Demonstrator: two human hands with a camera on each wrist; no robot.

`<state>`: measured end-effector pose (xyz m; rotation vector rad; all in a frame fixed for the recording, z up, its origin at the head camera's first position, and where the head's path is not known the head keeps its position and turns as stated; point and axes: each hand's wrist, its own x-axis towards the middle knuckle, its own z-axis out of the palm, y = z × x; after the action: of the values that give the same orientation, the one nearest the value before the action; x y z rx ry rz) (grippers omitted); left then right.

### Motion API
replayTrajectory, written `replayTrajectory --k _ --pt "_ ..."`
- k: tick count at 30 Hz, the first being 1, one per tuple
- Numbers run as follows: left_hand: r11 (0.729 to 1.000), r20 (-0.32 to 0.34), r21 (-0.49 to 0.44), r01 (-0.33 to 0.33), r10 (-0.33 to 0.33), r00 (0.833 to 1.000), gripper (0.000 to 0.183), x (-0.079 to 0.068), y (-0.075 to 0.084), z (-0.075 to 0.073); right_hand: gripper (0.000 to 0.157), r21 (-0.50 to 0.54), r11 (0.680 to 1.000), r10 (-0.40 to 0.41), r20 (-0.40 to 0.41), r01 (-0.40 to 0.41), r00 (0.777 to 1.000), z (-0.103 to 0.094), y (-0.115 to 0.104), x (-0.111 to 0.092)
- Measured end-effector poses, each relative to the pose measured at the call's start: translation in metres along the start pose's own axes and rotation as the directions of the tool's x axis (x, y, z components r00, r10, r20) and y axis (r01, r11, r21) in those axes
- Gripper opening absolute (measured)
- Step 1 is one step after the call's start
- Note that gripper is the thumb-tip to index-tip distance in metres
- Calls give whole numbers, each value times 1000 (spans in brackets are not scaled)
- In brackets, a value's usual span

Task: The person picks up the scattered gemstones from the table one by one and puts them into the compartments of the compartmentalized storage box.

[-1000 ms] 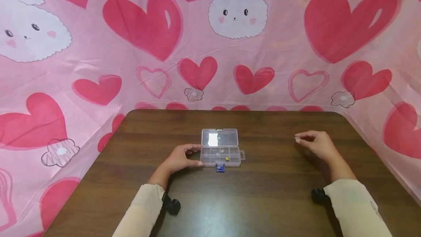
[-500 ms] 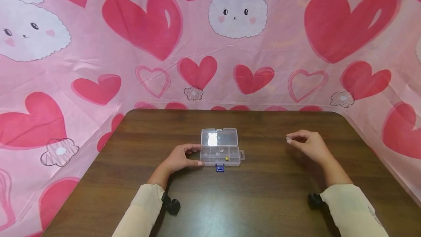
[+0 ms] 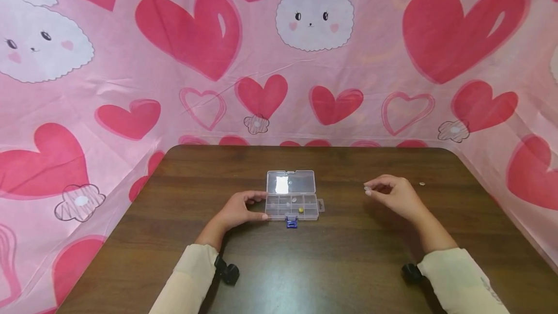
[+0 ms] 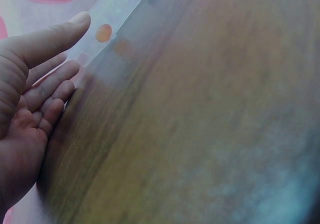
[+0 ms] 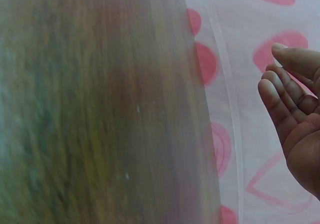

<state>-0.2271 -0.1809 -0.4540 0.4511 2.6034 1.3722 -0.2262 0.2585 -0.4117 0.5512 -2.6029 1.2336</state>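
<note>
A clear plastic compartment box (image 3: 279, 213) stands on the table with its lid (image 3: 301, 181) swung back and its blue latch (image 3: 291, 222) toward me. My left hand (image 3: 237, 210) holds its left end, thumb at the front corner and index finger by the hinge. In the compartments lie a yellow bead (image 3: 301, 210) and a few small whitish pieces. An orange round piece (image 4: 103, 33) shows through the wall in the left wrist view. To the right, my right hand (image 3: 394, 196) pinches a small whitish piece (image 3: 366, 188) between thumb and fingertips, above the table.
A small pale disc (image 3: 422, 183) lies on the brown wooden table (image 3: 348, 256), behind and right of my right hand. A hang tab (image 3: 321, 205) sticks out from the box's right side. Pink heart-patterned cloth (image 3: 370, 62) hangs behind and beside the table.
My right hand has moved left toward the box with the small whitish piece, and the pale disc on the table has come into view behind it. The left hand and box have stayed put.
</note>
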Motion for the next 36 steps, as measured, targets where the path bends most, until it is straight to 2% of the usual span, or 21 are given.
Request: replayTrajectory --k 10,16,25,28,36 --pt "999 2 -34 -13 13 1000 61 0 -1 1 14 64 995 -84 22 83 996 16 -17 0" --pt "999 1 -29 -14 14 1000 60 0 -1 1 15 60 994 -90 39 88 995 23 -26 -1" --pt "1000 5 -20 -5 5 1000 61 -1 1 0 15 57 992 -113 69 109 991 21 -72 -2" --pt "1000 3 -24 -14 15 1000 61 -1 0 0 16 70 991 -120 81 115 989 24 -70 -1" --pt "999 2 -28 -19 19 1000 60 -1 0 0 16 97 986 -143 117 132 983 37 -43 6"
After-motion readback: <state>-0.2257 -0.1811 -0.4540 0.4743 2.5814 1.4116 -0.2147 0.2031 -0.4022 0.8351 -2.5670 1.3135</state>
